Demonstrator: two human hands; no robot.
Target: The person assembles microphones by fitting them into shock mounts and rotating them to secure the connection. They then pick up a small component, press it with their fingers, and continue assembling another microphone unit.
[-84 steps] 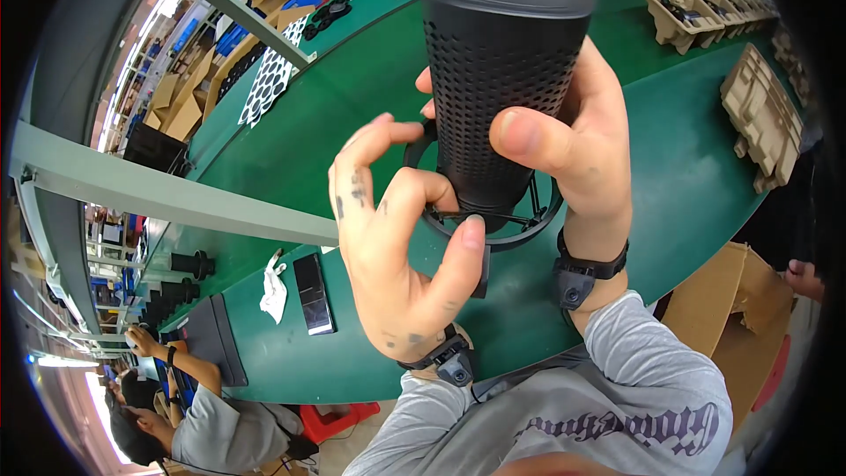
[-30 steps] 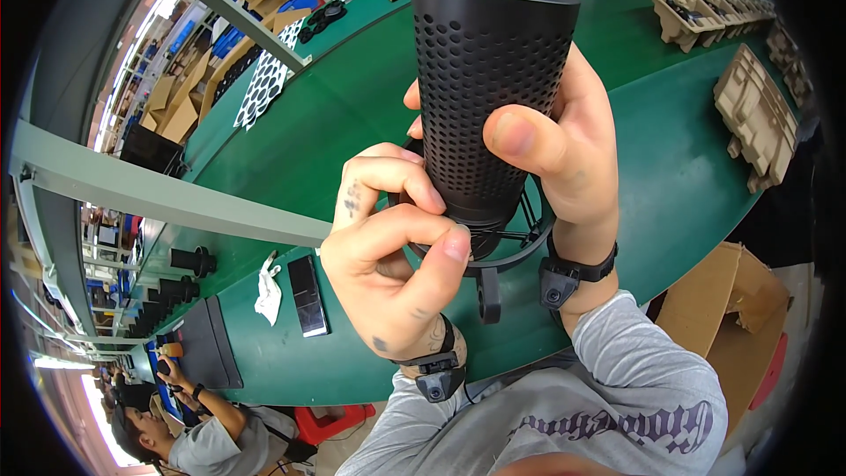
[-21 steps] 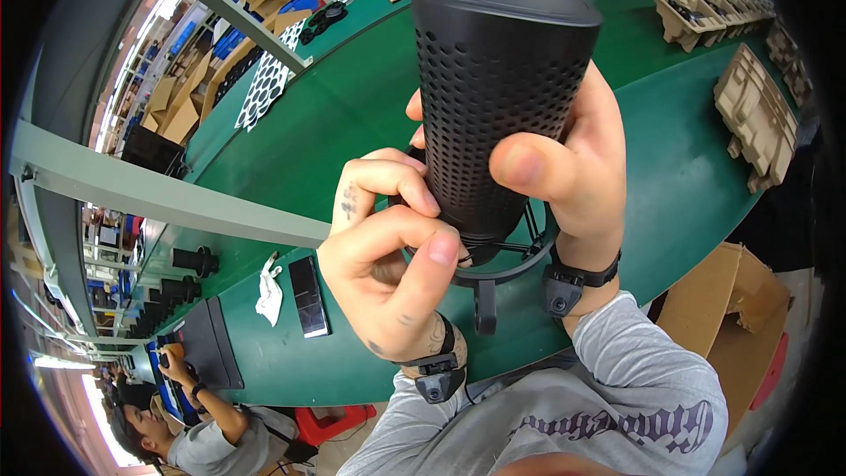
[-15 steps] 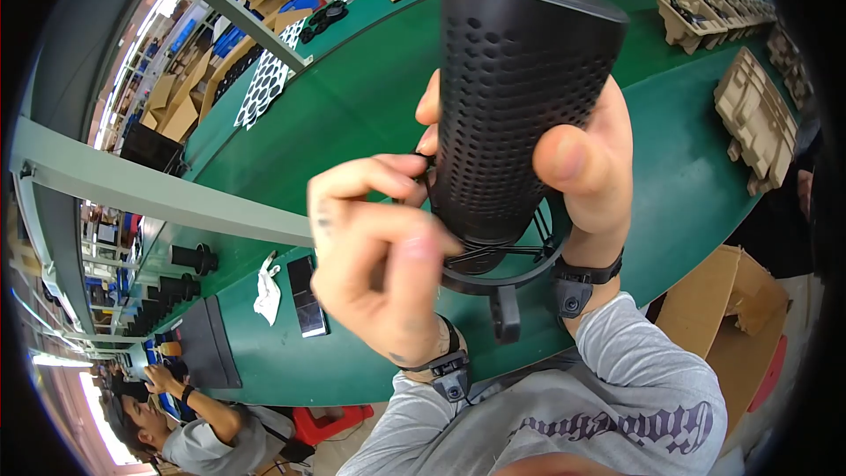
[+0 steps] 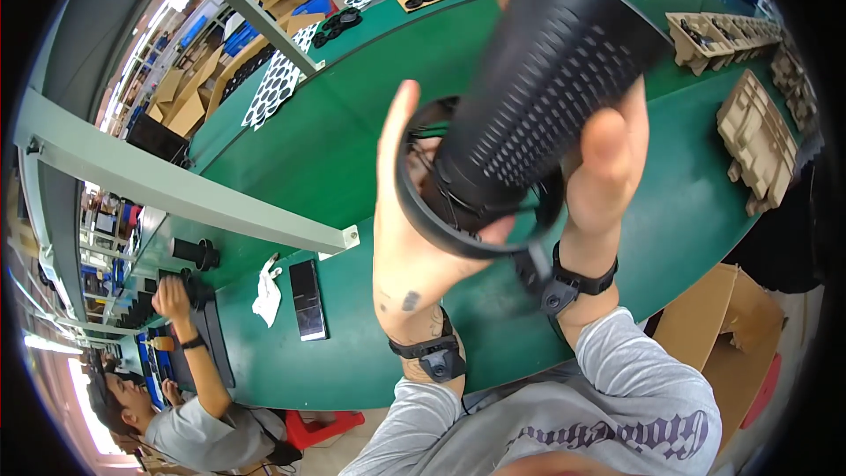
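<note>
A black perforated cylinder (image 5: 551, 88) is raised over the table and tilts up to the right. At its lower end sits a wide black ring (image 5: 421, 219), joined by thin struts. My right hand (image 5: 608, 154) is wrapped around the cylinder from the right, thumb on the near side. Around the ring, my left hand (image 5: 410, 238) cups it from the left and below. One left finger points upward outside the rim; others partly show through the ring's opening. Motion blurs the cylinder's outline.
A grey metal post (image 5: 185, 189) crosses at left. A phone (image 5: 307, 300) and white cloth (image 5: 268, 293) lie on the green table (image 5: 291, 172). Moulded trays (image 5: 756, 137) stand at right, a cardboard box (image 5: 701, 317) below them. Co-workers (image 5: 198, 423) sit at left and across.
The cylinder has tilted further right, exposing the ring. My left hand has gone from bent fingers beside the cylinder's base to cupping the ring. The seated co-worker's arm has risen.
</note>
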